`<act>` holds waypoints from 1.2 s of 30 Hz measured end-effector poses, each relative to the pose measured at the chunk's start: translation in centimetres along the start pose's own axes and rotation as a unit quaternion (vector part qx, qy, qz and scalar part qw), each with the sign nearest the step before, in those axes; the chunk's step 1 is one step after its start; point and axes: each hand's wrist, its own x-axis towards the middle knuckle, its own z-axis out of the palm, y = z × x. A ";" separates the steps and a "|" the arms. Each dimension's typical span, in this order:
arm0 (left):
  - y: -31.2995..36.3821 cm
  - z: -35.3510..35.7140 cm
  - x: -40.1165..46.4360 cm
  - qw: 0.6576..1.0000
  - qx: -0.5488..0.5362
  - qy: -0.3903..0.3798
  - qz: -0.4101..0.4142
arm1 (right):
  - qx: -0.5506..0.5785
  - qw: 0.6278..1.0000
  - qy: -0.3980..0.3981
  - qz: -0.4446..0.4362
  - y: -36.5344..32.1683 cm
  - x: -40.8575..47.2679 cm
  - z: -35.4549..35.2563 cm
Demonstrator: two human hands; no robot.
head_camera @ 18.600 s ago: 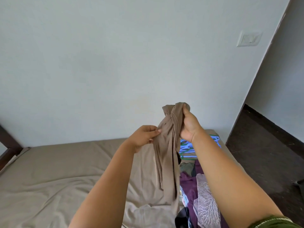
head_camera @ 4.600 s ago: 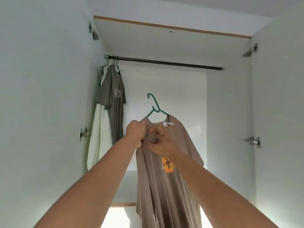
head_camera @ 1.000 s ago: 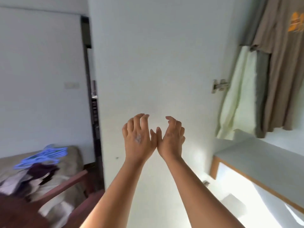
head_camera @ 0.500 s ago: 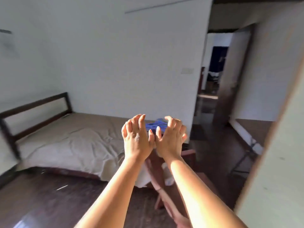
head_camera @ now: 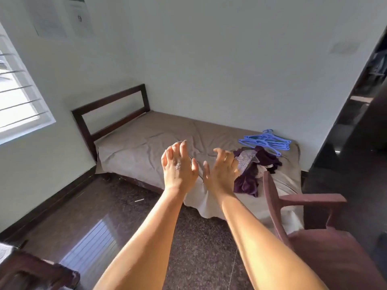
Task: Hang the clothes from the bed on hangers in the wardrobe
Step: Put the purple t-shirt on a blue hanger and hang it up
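Window [head_camera: 18, 105] at far left, sunlit. Dark headboard [head_camera: 113, 114] next, bed [head_camera: 150, 143] with tan sheet stretching right along wall. Your left hand [head_camera: 178, 170] raised before you, fingers loosely spread, holding nothing. Your right hand [head_camera: 222, 172] just beside it, fingers slightly curled, likewise empty. Purple clothes [head_camera: 254, 166] heaped on bed's right end. Blue hangers [head_camera: 267, 141] piled just behind clothes. Reddish chair [head_camera: 310, 227] at right, near bed.

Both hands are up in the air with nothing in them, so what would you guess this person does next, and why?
Probably step toward the bed and reach the right hand down to the purple clothes pile. Both it and the left hand are open and hold nothing, clothes lie unhung, and blue hangers wait just beyond them.
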 end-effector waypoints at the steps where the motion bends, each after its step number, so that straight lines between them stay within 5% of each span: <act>1: -0.7 1.7 1.1 1.000 0.001 -0.014 -0.001 | -0.004 1.000 -0.013 0.011 0.5 1.2 1.8; 19: -8.3 31.9 19.0 0.962 0.002 -0.274 -0.023 | -0.074 0.922 -0.246 0.289 18.2 22.5 25.7; 36: -2.3 55.2 37.5 0.897 -0.091 -0.407 0.148 | -0.055 0.852 -0.182 0.487 35.4 40.1 34.2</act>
